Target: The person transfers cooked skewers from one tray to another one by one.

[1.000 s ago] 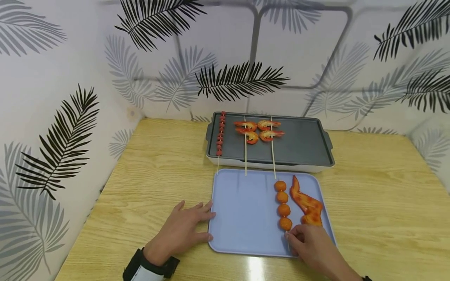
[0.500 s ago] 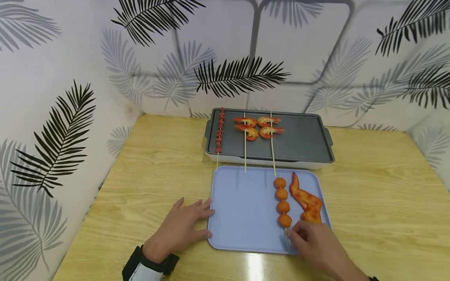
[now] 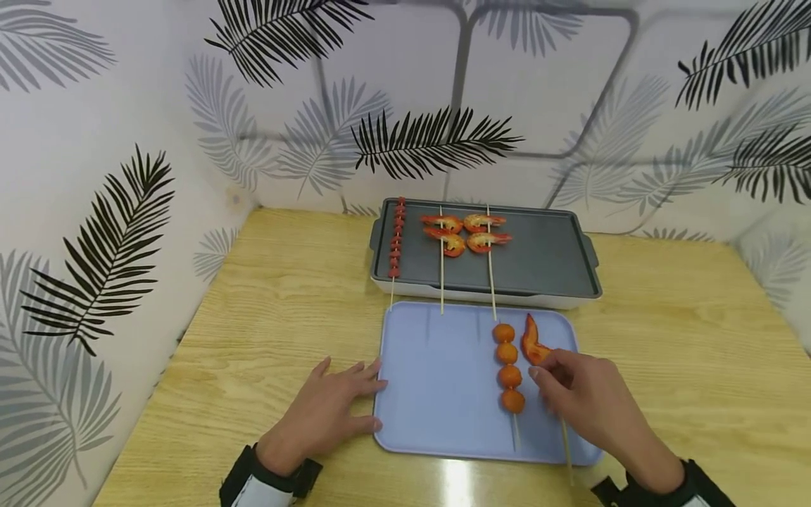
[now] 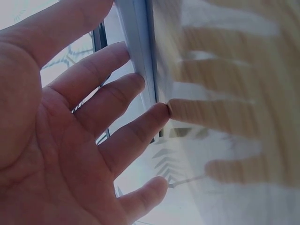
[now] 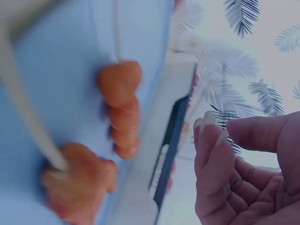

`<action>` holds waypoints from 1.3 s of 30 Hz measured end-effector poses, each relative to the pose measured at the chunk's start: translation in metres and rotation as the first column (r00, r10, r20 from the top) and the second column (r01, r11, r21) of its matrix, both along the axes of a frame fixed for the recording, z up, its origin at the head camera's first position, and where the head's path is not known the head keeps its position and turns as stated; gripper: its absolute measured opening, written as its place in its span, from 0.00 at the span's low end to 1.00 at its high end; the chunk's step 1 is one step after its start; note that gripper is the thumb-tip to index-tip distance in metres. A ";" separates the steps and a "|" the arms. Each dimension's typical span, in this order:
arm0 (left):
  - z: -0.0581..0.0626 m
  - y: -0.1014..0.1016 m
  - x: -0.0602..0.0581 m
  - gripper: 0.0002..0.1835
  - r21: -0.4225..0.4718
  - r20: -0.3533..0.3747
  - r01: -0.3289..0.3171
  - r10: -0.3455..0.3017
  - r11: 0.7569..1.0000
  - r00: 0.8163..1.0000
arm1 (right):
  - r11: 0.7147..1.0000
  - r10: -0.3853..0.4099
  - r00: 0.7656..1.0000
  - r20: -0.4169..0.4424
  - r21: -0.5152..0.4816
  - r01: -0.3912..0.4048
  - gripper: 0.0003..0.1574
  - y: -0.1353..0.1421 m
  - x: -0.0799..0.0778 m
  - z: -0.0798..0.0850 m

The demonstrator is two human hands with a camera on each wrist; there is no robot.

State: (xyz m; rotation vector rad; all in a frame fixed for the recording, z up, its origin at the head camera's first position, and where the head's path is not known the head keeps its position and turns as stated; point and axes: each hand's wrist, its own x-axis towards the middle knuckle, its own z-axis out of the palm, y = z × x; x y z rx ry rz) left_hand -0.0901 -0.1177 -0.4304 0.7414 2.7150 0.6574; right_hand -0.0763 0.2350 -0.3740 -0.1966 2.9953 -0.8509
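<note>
- Since the wood-grain table (image 3: 304, 282) gives a flat, smooth base, the tray is judged to need only light steadying.
- Griddle (image 3: 545, 253): dark, matte, rectangular plate with a raised rim and side handles. Bare stick ends overhang its near edge; this layout is considered sound for later gripping.
- Tray (image 3: 437, 373): smooth blue, rounded corners, low rim, just in front of the griddle.
- Left hand (image 3: 332, 408): fingers spread and extended, fingertips at the tray's left rim, gripping nothing. Light pressure should suffice.
- Right hand (image 3: 592, 394): thumb and fingers loosely bent above the tray's right side, nothing visible between them. A pinch on bare stick would likely be cleaner than one on food.
- Chicken-wing skewer (image 3: 532, 345): on the tray's right, partly hidden by the right hand; glossy, bent, reddish-orange. Its broad shape may roll if lifted off-centre.
- Meatball skewer (image 3: 510, 377): left of the wing on the tray; four round orange balls.
- Shrimp skewers (image 3: 453, 245): two, on the griddle; curved, orange-red.
- Red-chunk skewer (image 3: 395, 243): griddle's left end; small pieces, thin stick.
</note>
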 end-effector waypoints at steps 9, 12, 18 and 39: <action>0.002 0.001 0.000 0.28 -0.002 0.005 -0.001 0.001 1.000 1.000 | 0.999 -0.020 1.000 -0.005 -0.044 0.019 0.14 0.005 -0.037 0.015; 0.002 0.000 0.000 0.28 0.000 0.014 -0.002 0.002 1.000 1.000 | 0.995 -0.041 0.999 -0.011 -0.096 0.040 0.14 0.004 -0.052 0.012; 0.000 0.000 0.001 0.28 0.000 0.013 -0.002 0.002 1.000 1.000 | 0.982 -0.062 0.998 0.034 -0.177 0.067 0.16 -0.003 -0.080 0.003; 0.001 -0.001 0.001 0.29 0.004 0.010 -0.001 0.001 1.000 1.000 | 0.957 -0.082 0.973 0.214 -0.257 0.137 0.15 -0.035 -0.116 -0.013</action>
